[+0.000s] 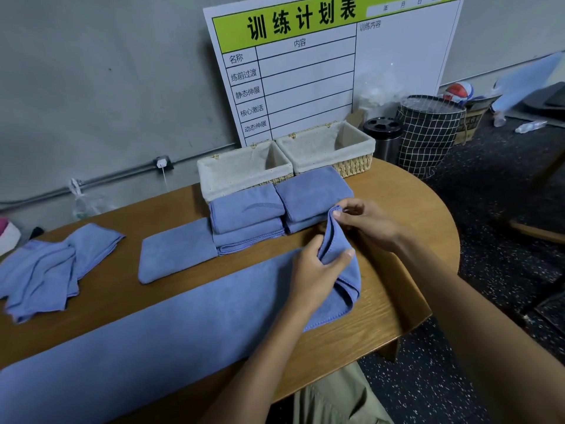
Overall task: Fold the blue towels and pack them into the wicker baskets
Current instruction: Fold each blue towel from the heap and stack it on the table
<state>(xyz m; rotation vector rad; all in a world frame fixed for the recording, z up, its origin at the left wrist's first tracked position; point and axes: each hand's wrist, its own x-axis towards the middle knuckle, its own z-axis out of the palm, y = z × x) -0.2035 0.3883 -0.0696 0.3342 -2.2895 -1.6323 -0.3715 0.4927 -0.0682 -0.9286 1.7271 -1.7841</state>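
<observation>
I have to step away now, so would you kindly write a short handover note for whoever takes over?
Left hand and right hand both pinch the right end of the long towel, lifted off the table.
Two folded stacks and one folded towel sit before the two empty baskets.
Left: fold this one and the loose towels, pack all.

Open tabletop [397, 194] at right of frame beside the two wicker baskets [284, 162], but folded towel stacks [275, 215] crowding their near side, a long towel [153, 332] spanning the foreground, crumpled towels [49, 270] at left.
</observation>
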